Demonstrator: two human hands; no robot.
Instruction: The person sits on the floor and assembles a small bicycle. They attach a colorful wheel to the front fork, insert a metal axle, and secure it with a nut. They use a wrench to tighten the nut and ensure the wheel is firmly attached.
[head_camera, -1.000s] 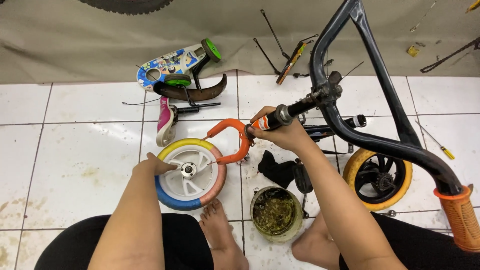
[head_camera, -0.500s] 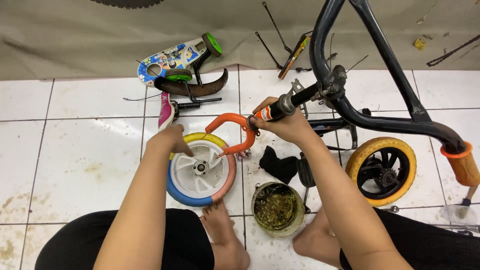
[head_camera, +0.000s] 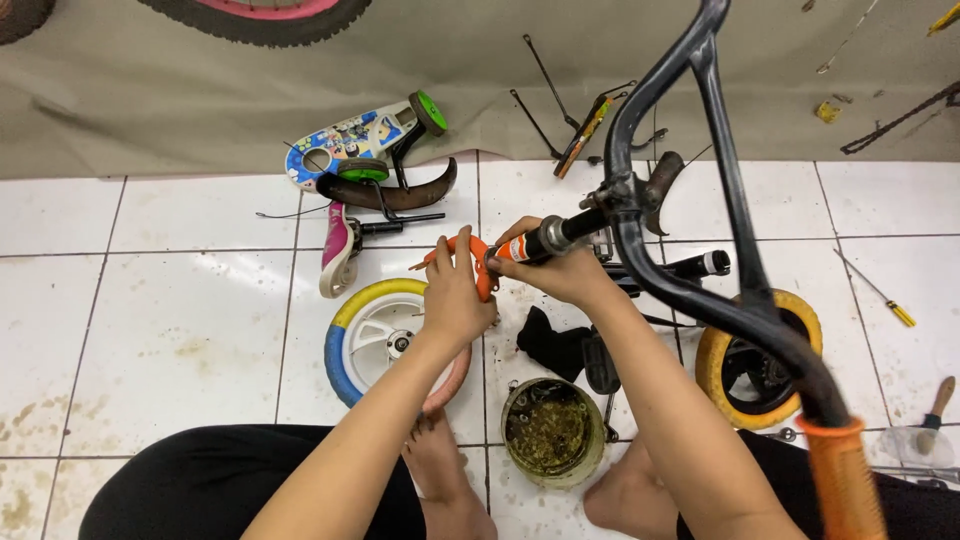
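A person's left hand (head_camera: 455, 295) has its grip closed around an orange fork (head_camera: 480, 262), while the right hand (head_camera: 560, 268) clasps the black bicycle frame's tube (head_camera: 555, 238). A small multicoloured wheel (head_camera: 375, 335) and a grease tin (head_camera: 552, 430) sit on the tiled floor (head_camera: 180, 330).

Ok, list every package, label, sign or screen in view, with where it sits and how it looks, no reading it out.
Decorated panel: on the tiles by the curtain, far left of centre; elongated plate, blue and white with small multicoloured pictures, a round hole at one end.
Printed band: on the bar end in the right hand, beside the left hand; orange and white.
Tin: between the feet; round, no label visible.
No signs or screens.
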